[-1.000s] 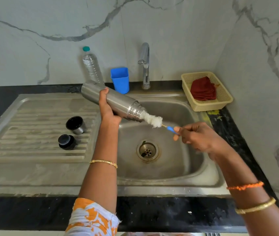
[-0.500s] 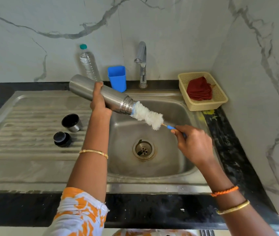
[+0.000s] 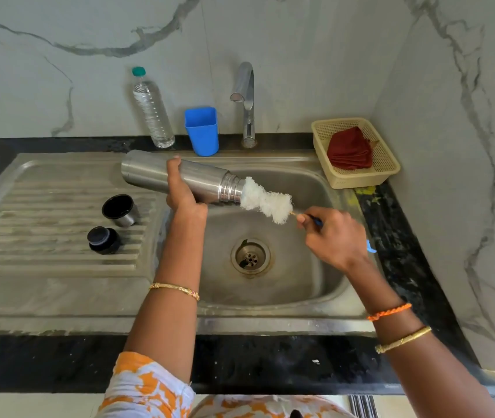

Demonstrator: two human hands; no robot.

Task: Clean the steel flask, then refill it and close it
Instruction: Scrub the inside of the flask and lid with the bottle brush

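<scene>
Over the steel sink (image 3: 270,309), under marble walls, left hand (image 3: 184,197) grips flask (image 3: 179,178), right hand (image 3: 335,236) pinches brush (image 3: 265,202).

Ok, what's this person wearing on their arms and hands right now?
Left hand: bare, thin gold bangle on the wrist, short white sleeve with orange print. Right hand: bare, braided orange band and gold bangle on the forearm. No gloves.

no readable text anywhere — no label, brand or number legible.
</scene>
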